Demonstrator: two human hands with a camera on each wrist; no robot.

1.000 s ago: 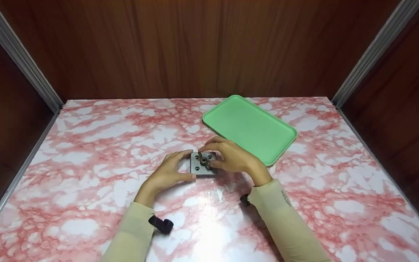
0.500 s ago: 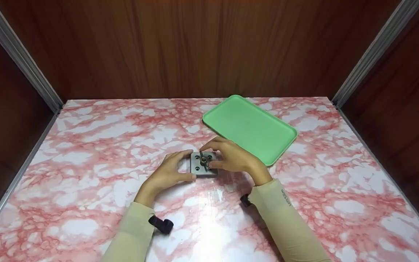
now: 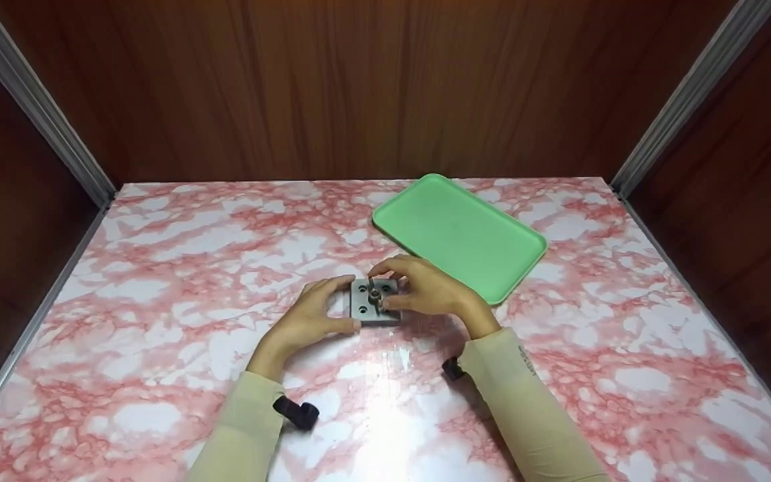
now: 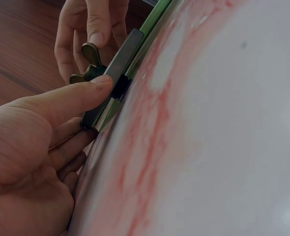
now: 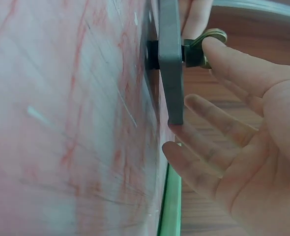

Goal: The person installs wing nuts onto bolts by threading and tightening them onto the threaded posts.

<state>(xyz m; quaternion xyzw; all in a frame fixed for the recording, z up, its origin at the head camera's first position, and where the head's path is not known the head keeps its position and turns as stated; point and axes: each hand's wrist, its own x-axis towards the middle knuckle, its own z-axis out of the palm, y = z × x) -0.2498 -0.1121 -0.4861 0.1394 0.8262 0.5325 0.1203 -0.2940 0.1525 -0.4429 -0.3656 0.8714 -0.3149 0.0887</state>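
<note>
A square grey metal plate (image 3: pixel 367 318) with holes near its corners lies flat at the middle of the table. A brass-coloured wing nut (image 3: pixel 375 295) sits at its centre. My left hand (image 3: pixel 312 318) grips the plate's left side, with the thumb at the near edge and a finger at the far edge. The thumb and index finger of my right hand (image 3: pixel 432 288) pinch the wing nut's wings. In the right wrist view, a dark piece beneath holds the plate (image 5: pixel 171 59) off the table, and the other right fingers are spread near the plate's edge.
Behind my right hand a green tray (image 3: pixel 459 231) lies at an angle on the red-and-white marbled table (image 3: pixel 191 268). Dark wood-grain panels (image 3: pixel 359 87) with metal corner strips enclose the back and sides.
The wing nut has turned slightly clockwise as seen from the head, and my right fingers have shifted with it. My left hand, the plate and the tray stay where they were.
</note>
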